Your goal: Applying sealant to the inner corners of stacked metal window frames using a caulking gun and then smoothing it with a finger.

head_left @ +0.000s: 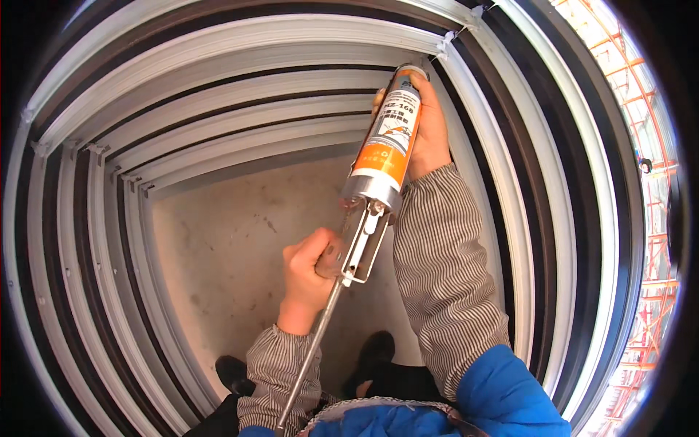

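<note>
A caulking gun (360,240) loaded with a white and orange sealant cartridge (389,135) slants up and to the right across the middle. My left hand (309,269) is closed around the gun's handle, just below the cartridge's rear end; the trigger is mostly hidden. Farther up, my right hand (429,124) wraps round the front part of the cartridge, with fingertips showing on its left side. The gun's long metal rod (313,349) runs back toward my body past my left forearm. The cartridge's tip is at the corner of the frames and cannot be made out.
Stacked pale metal frames (240,33) with dark strips surround me on the left, far and right sides. White ties or wrap (445,45) sit at their far right corner. The concrete floor (226,233) lies inside them. Orange mesh (655,146) stands beyond on the right.
</note>
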`<state>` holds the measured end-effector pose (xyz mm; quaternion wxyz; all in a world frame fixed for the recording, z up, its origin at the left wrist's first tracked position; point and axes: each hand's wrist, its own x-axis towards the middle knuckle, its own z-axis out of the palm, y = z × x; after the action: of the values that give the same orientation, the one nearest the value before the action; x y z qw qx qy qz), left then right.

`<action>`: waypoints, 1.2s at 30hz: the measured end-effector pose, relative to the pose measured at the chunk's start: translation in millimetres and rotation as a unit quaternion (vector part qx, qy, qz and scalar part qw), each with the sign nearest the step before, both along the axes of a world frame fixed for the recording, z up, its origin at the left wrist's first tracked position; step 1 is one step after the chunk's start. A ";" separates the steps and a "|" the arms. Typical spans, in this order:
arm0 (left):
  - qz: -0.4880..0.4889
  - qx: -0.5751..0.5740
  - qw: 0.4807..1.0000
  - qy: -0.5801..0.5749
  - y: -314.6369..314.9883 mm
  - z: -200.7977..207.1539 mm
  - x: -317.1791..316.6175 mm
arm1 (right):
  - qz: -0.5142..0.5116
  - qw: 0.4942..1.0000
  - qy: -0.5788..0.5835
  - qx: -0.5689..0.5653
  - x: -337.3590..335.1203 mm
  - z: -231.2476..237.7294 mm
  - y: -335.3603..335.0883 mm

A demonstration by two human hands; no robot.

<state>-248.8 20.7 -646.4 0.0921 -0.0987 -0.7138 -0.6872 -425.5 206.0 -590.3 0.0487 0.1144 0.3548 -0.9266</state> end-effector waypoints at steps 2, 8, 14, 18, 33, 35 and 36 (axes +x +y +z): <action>-0.005 -0.009 1.000 0.001 -7.3 7.8 -1.7 | 0.002 1.000 -0.007 0.003 0.8 1.8 -1.6; -0.003 -0.041 0.999 -0.031 -15.3 30.3 -2.3 | -0.021 1.000 0.008 -0.005 3.3 4.6 -1.6; 0.014 -0.066 0.997 -0.045 -15.5 53.5 6.7 | 0.005 0.999 -0.018 -0.050 1.2 3.2 -2.1; 0.018 -0.089 0.993 -0.079 -13.1 70.3 16.0 | 0.079 0.989 -0.032 -0.122 -0.6 1.2 -3.1; -0.084 0.048 0.994 -0.058 24.2 -68.6 -5.3 | 0.023 0.999 -0.025 -0.001 -14.3 -43.6 11.1; -0.053 0.067 0.990 -0.113 30.6 -75.3 -11.2 | 0.006 0.999 -0.019 0.032 -15.5 -42.4 13.8; -0.043 0.069 0.993 -0.085 33.7 -77.0 -15.4 | 0.003 0.999 -0.031 0.031 -16.3 -41.1 15.0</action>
<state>-264.1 54.4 -723.4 0.0076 -0.0641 -0.6648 -0.7442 -441.8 221.0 -631.4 0.0587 0.1437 0.3820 -0.9110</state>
